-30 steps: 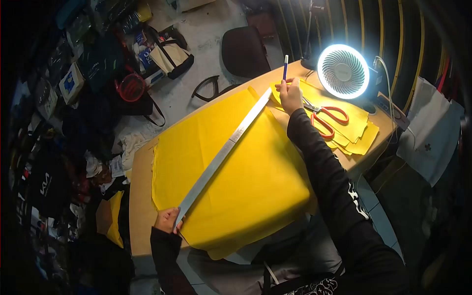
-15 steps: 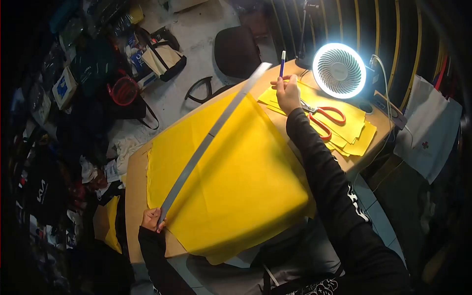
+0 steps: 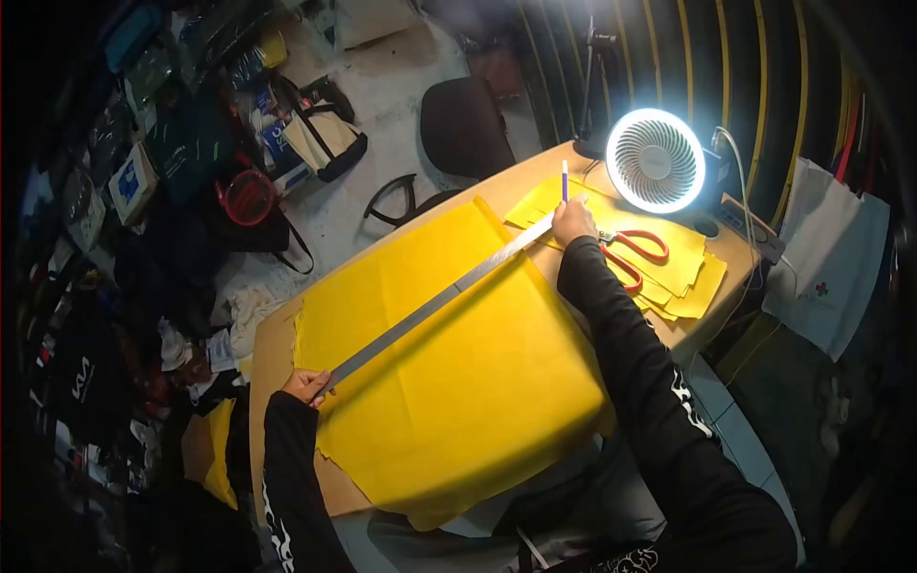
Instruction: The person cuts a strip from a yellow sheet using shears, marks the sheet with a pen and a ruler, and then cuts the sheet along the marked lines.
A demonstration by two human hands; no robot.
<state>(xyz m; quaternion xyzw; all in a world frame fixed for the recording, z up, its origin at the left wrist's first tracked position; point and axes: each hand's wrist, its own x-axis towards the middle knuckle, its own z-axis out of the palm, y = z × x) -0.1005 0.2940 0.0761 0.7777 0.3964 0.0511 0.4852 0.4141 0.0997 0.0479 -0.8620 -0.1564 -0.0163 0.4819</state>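
A long metal ruler (image 3: pixel 435 302) runs diagonally over a sheet of yellow fabric (image 3: pixel 458 401) on the table. My left hand (image 3: pixel 309 385) grips its lower left end at the sheet's left edge. At the other end, my right hand (image 3: pixel 573 220) is closed around the ruler's tip and also holds a blue marker (image 3: pixel 565 181) with a white end pointing up. The fabric hangs over the near table edge toward my lap. Right beside my right hand, scissors with red handles (image 3: pixel 638 250) lie on a pile of yellow pieces (image 3: pixel 683 272).
A lit round fan lamp (image 3: pixel 655 160) stands at the table's (image 3: pixel 358 492) far right corner, with a white cable. Behind the table is a dark chair (image 3: pixel 465 127). Bags and clutter fill the left floor, including a red basket (image 3: pixel 248 198). A white bag (image 3: pixel 829 272) hangs at right.
The ruler's far end has swung down and to the right, into my right hand, which has lowered with the marker. My left hand has moved slightly up along the fabric's left side.
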